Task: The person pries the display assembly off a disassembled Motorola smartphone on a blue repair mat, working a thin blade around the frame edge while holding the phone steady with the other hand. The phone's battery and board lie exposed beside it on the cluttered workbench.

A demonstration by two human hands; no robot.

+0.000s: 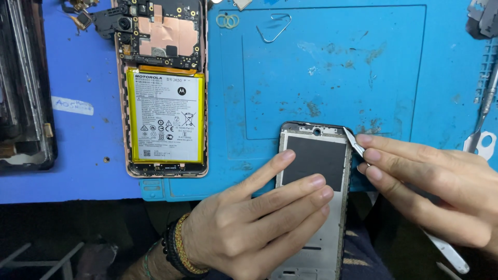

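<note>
Near front edge of mat: phone frame (316, 207) lies flat, its top on the blue repair mat (332, 67), its lower part overhanging the front edge toward the person.
Left hand (259, 223): open, fingers spread and pressing flat on the frame's middle; grips nothing.
Right hand (441, 181): fingers pinched shut on metal tweezers (358, 147), tip touching the frame's top right corner.
Step judgement: probably picking or prying something at that corner; best to keep the left hand's pressure steady, keep the tip low along the rim and work in small moves, since the frame's overhanging end could tip.
Frame look: silver-grey metal plate, black outer rim, dark rectangular pad in the upper half, slots near the bottom; nothing visibly bent.
Left part of mat: opened smartphone (163, 88) with yellow-edged battery (166, 116) and exposed board, well apart from the hands.
Back edge: paper clip (274, 27), small rings (227, 21).
Right edge: metal tool (485, 103), partly cut off.
</note>
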